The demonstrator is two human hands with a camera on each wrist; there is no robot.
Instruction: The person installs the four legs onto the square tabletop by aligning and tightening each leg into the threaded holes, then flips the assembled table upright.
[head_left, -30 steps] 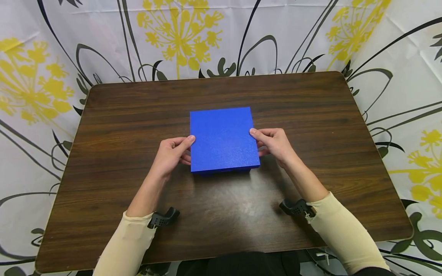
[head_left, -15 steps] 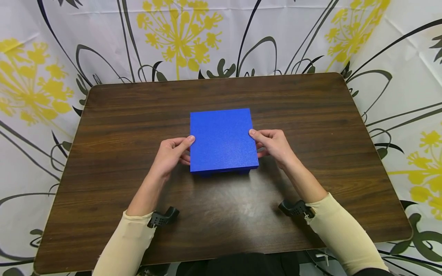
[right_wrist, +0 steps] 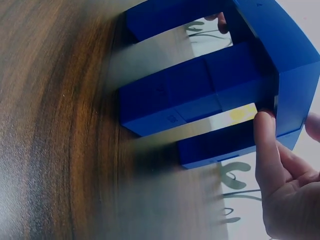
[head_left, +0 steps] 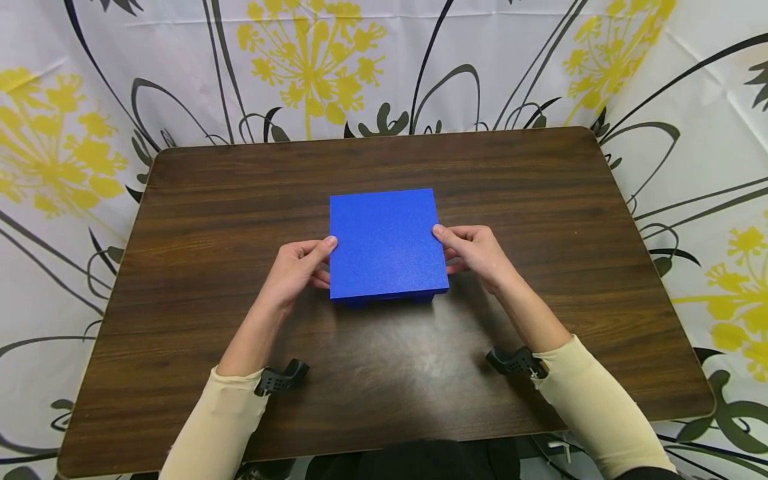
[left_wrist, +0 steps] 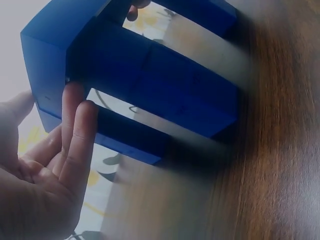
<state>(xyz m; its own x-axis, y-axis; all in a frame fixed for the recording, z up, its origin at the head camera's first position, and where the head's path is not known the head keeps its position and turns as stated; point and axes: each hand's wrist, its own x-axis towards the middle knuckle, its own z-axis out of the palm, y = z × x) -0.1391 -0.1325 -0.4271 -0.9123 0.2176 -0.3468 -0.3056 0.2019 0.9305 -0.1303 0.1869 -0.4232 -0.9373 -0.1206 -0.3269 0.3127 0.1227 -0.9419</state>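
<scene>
A flat blue square plate (head_left: 387, 243) lies level over blue blocks (left_wrist: 165, 85) that stand on the dark wooden table (head_left: 240, 200). My left hand (head_left: 297, 267) pinches the plate's left edge, thumb on top and fingers (left_wrist: 75, 135) underneath. My right hand (head_left: 477, 253) pinches the right edge the same way. In the right wrist view, three long blue blocks (right_wrist: 190, 95) run from the table to the plate (right_wrist: 285, 45), with gaps between them, and my right hand (right_wrist: 285, 185) has a fingertip against the plate's underside.
A white curtain (head_left: 540, 60) with yellow flowers and black stems hangs around the table on every side. Small black wrist cameras (head_left: 282, 379) are strapped at both cream sleeves. Bare tabletop lies left, right and in front of the blue structure.
</scene>
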